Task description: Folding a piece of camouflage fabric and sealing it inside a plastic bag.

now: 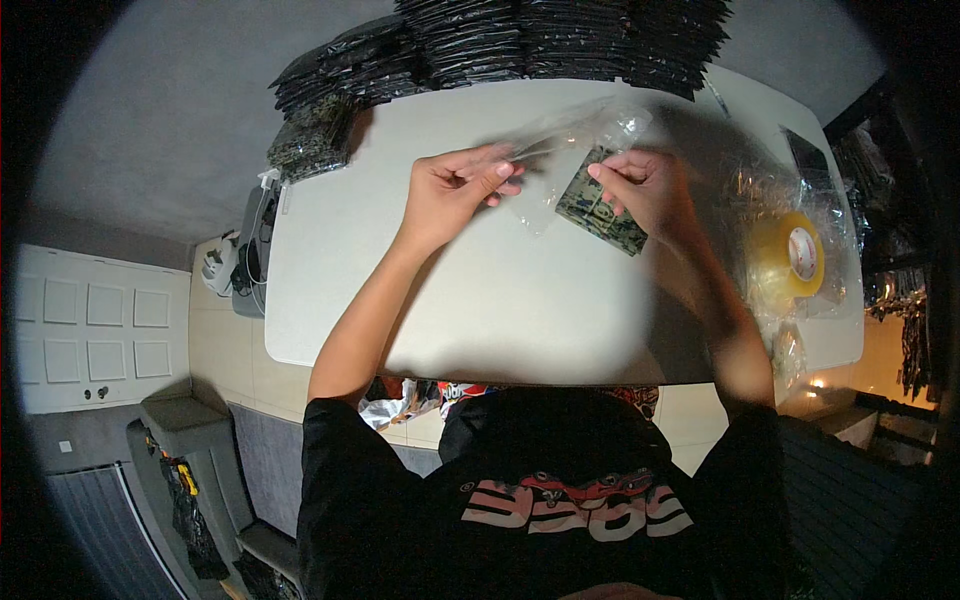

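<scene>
Over the middle of the white table [465,300], my left hand [457,191] pinches the edge of a clear plastic bag [555,135]. The bag stretches rightward, its far end beside my right hand [645,187]. That hand holds a flat, rectangular camouflage-patterned packet [589,199] with the thumb on top and the fingers partly hidden. The packet is tilted and bears a light printed mark. Whether the bag's far end is also gripped by my right hand cannot be told.
Stacks of black plastic packets [525,45] line the table's far edge. Camouflage packets [315,139] are piled at the far left corner. On the right, a roll of yellowish clear tape [787,253] lies over loose clear plastic bags [750,195]. A grey chair [251,225] holds cables.
</scene>
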The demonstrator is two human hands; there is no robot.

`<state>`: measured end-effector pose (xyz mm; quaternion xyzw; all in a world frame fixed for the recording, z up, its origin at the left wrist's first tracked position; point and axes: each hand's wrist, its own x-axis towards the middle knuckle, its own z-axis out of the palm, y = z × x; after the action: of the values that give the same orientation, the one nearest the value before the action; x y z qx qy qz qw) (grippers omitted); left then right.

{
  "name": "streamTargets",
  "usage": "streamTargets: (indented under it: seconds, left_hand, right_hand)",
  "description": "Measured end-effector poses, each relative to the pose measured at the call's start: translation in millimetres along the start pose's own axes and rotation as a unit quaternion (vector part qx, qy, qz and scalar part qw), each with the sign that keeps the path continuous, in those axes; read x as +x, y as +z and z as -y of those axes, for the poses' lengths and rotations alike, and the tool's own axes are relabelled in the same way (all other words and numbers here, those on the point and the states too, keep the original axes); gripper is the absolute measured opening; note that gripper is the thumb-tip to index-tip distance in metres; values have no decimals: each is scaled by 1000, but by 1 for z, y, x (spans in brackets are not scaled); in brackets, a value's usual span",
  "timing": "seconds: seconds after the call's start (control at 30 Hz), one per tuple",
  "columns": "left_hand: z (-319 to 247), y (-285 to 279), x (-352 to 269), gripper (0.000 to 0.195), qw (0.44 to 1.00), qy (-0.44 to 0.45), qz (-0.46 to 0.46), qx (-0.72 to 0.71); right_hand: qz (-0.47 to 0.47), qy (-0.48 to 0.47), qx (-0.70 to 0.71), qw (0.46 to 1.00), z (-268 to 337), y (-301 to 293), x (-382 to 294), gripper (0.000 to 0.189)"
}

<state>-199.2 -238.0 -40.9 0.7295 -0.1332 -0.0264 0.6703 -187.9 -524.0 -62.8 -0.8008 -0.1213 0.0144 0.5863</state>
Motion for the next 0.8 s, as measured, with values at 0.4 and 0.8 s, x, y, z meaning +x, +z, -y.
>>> streamTargets:
  seconds: [0.4, 0.8]
  left_hand:
    - [9, 10, -3, 40, 995, -80, 53, 16]
    - [6, -22, 10, 25, 982, -118, 25, -143]
  right_hand:
    - [-31, -9, 41, 999, -2, 3, -1, 19]
    - [28, 104, 100, 989, 21, -29, 1, 23]
